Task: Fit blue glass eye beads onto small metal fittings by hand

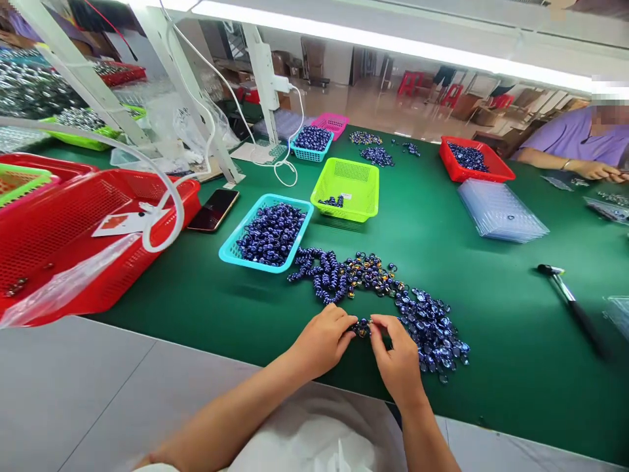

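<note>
My left hand point(323, 339) and my right hand point(397, 357) meet over the green table point(206, 295), both pinching one small dark blue piece point(362, 326) between their fingertips. Just beyond my fingers lies a heap of loose blue pieces point(432, 324), and to its left a pile of assembled blue pieces point(324, 272) with some gold-speckled ones point(371, 270). A turquoise basket point(228, 246) full of the same blue pieces stands further back on the left.
A lime basket point(361, 190) holds a few pieces. Red crates point(113, 262) stand at left, a phone point(213, 210) beside them. A stack of clear trays point(498, 211), a red basket point(455, 167) and a hammer point(570, 298) lie right. Another person point(574, 141) works at far right.
</note>
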Motion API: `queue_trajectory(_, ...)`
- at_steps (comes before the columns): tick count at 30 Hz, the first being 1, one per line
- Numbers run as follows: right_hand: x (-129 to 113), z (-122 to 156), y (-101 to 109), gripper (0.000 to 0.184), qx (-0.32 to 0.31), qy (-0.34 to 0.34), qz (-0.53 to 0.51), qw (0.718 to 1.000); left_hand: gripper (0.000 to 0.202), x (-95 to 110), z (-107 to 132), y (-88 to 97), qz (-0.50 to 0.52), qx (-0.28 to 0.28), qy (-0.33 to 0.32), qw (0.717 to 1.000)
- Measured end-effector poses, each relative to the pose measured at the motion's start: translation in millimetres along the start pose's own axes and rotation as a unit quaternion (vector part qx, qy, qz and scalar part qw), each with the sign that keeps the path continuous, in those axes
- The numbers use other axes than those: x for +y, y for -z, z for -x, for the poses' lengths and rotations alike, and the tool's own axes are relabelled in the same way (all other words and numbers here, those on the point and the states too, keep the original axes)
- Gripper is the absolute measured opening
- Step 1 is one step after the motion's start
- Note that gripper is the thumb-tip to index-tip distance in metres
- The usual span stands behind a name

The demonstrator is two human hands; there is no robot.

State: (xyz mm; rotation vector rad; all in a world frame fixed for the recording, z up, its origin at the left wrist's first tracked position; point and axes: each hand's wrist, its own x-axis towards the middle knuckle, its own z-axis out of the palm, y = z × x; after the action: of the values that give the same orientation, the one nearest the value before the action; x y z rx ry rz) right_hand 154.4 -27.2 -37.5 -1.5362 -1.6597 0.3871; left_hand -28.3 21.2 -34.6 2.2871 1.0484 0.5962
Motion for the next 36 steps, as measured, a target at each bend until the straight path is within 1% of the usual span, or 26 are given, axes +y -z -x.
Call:
queue_trajectory(2,-2,3,2,0.015,0.024,-0.036,-0.023,0.999,0.027,4,1,0.1,-0.001,0.001,0.007,1.0)
queue_trajectory(4,-2,6,4,0.015,0.037,-0.094,-0.063,0.993,0.029,7,1,0.3,0.003,0.015,0.01,1.0)
queue_trajectory(6,-1,7,5,0.017,0.028,-0.162,-0.137,0.977,0.034,11,1,0.4,0.021,0.042,0.002,0.999)
queue_trajectory(8,0,7,6,0.02,0.012,-0.214,-0.223,0.951,0.039,13,0,0.0,0.057,0.065,-0.018,0.996)
queue_trajectory(10,0,7,5,0.022,0.018,-0.244,-0.28,0.928,0.041,14,-2,-1.2,0.102,0.073,-0.037,0.991)
queue_trajectory(11,-1,7,4,0.023,0.029,-0.252,-0.292,0.922,0.04,15,-2,-1.9,0.122,0.075,-0.044,0.989)
queue_trajectory(13,-6,9,2,0.023,0.055,-0.256,-0.295,0.919,0.037,16,-3,-2.4,0.152,0.077,-0.051,0.984)
queue_trajectory(15,-13,12,2,0.021,0.065,-0.242,-0.292,0.923,0.035,19,-1,-0.4,0.178,0.075,-0.04,0.98)
queue_trajectory(17,-20,15,3,0.017,0.062,-0.215,-0.288,0.931,0.034,23,1,4.4,0.223,0.055,-0.005,0.973)
queue_trajectory(19,-25,19,5,0.012,0.057,-0.183,-0.27,0.944,0.034,27,4,10.1,0.291,0.025,0.047,0.955)
queue_trajectory(20,-26,20,7,0.011,0.053,-0.162,-0.254,0.952,0.034,29,5,12.4,0.332,0.013,0.079,0.94)
queue_trajectory(22,-26,23,10,0.016,0.035,-0.094,-0.217,0.971,0.033,30,5,15.0,0.424,-0.003,0.148,0.894)
queue_trajectory(24,-25,24,12,0.03,0.018,0.01,-0.177,0.984,0.035,29,5,15.2,0.512,-0.015,0.206,0.834)
queue_trajectory(25,-24,23,13,0.039,0.014,0.063,-0.153,0.986,0.036,29,4,15.0,0.547,-0.022,0.225,0.806)
queue_trajectory(26,-23,23,14,0.046,0.012,0.107,-0.127,0.986,0.036,28,3,15.1,0.571,-0.028,0.24,0.785)
queue_trajectory(27,-23,22,15,0.052,0.011,0.139,-0.1,0.985,0.036,28,2,15.4,0.587,-0.034,0.25,0.77)
queue_trajectory(29,-22,19,17,0.058,0.002,0.174,-0.053,0.983,0.036,27,1,16.8,0.599,-0.048,0.265,0.754)
queue_trajectory(32,-24,15,20,0.061,-0.023,0.194,-0.028,0.98,0.035,26,1,17.8,0.598,-0.073,0.279,0.748)
queue_trajectory(34,-25,15,20,0.06,-0.038,0.185,-0.031,0.982,0.034,25,3,15.9,0.599,-0.078,0.286,0.744)
queue_trajectory(36,-25,17,17,0.058,-0.042,0.158,-0.034,0.986,0.033,25,6,12.2,0.609,-0.074,0.293,0.734)
